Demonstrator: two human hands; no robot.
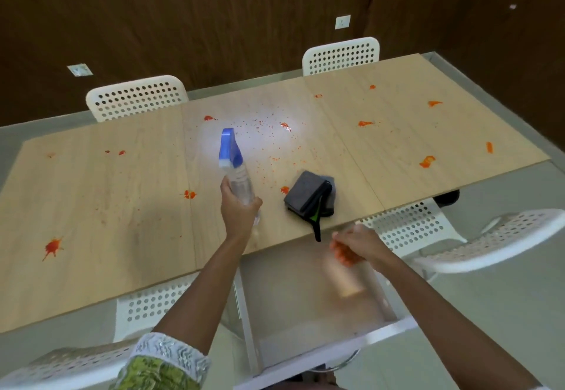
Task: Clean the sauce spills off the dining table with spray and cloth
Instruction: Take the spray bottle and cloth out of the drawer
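Observation:
My left hand [240, 206] grips a clear spray bottle [241, 183] with a blue trigger head, held over the middle of the light wooden dining table [101, 206] and pointing away from me. Orange sauce spills lie across the top: a big splat [53, 247] at the near left, one [189, 194] left of the bottle, and blobs [427, 161] at the right. A folded grey cloth [307, 195] with a black and green strap lies near the front edge. My right hand [359, 247], blurred, curls round a pale bottle-like thing [347, 276] with orange at its top, just off the table edge.
White perforated chairs stand round the table: two at the far side [137, 96] [342, 55], one at my right [495, 237], and others under the near edge [153, 301]. A dark wood-panelled wall rises behind. Fine orange specks dot the table's centre.

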